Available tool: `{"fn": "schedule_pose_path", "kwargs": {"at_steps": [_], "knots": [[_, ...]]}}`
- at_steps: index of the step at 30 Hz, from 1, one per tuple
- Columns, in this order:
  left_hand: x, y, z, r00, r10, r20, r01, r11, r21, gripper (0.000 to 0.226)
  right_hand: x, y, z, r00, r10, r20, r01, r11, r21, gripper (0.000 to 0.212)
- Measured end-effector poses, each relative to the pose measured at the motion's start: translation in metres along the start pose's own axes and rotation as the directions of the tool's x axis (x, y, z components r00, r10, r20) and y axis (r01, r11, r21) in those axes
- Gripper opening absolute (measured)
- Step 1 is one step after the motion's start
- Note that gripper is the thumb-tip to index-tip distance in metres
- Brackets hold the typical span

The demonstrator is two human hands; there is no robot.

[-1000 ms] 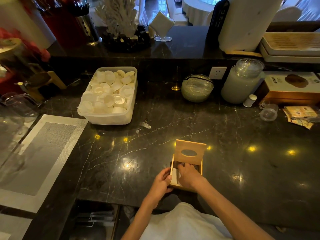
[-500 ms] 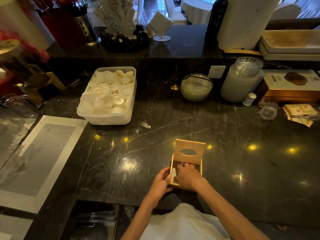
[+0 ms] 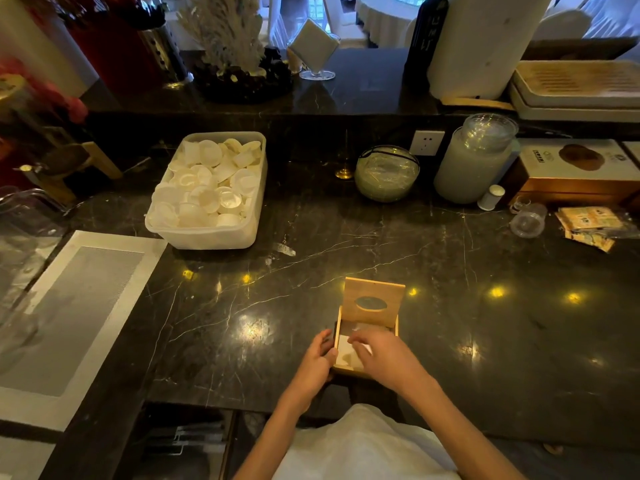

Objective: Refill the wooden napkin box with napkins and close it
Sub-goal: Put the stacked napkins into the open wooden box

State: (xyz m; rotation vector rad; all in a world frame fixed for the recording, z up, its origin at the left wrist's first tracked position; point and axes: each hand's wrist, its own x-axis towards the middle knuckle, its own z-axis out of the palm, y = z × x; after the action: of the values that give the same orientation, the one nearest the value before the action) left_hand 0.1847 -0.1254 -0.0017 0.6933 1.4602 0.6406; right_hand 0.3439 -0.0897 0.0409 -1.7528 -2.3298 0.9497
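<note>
We see the square wooden napkin box (image 3: pixel 338 323) near the veined black marble table's (image 3: pixel 485 341) edge, its oval-slotted lid (image 3: pixel 374 301) upright. The left hand (image 3: pixel 313 367) grips its side. The right hand's (image 3: pixel 384 358) blurred fingers (image 3: pixel 356 339) hover over white napkins (image 3: pixel 346 353), their grasp unclear.

I wore a white garment (image 3: pixel 363 445) across my front; its cloth was plain, soft and lightly creased, rounded where it lay over me; both my forearms were bare from the wrists back as far as could be seen; my left grip (image 3: pixel 317 362) and right grip (image 3: pixel 384 358) were bare as well.
</note>
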Motion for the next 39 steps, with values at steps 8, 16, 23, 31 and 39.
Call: {"fn": "schedule_pose_path", "kwargs": {"at_steps": [8, 16, 23, 31, 39], "knots": [[-0.002, 0.023, 0.005, 0.997, 0.067, 0.029, -0.067, 0.998, 0.015, 0.047, -0.03, 0.059, -0.006, 0.924, 0.382, -0.024, -0.259, 0.669, 0.696, 0.052], [0.0, 0.014, 0.019, 0.978, 0.161, 0.135, -0.145, 0.982, -0.124, 0.052, -0.035, 0.058, 0.013, 0.9, 0.217, 0.377, -0.419, 0.193, 0.887, 0.06], [0.007, 0.013, 0.018, 0.98, 0.14, 0.142, -0.112, 0.975, -0.192, 0.047, -0.026, 0.058, 0.005, 0.907, 0.155, 0.391, -0.414, 0.164, 0.895, 0.047], [0.044, 0.051, 0.006, 0.983, 0.165, 0.081, -0.152, 0.978, -0.146, 0.055, 0.03, 0.058, -0.015, 0.92, 0.091, 0.38, -0.391, 0.236, 0.89, 0.073], [0.083, 0.12, -0.01, 0.984, 0.167, 0.062, -0.161, 0.983, -0.093, 0.059, 0.102, 0.04, -0.062, 0.92, 0.094, 0.381, -0.393, 0.238, 0.888, 0.068]]}}
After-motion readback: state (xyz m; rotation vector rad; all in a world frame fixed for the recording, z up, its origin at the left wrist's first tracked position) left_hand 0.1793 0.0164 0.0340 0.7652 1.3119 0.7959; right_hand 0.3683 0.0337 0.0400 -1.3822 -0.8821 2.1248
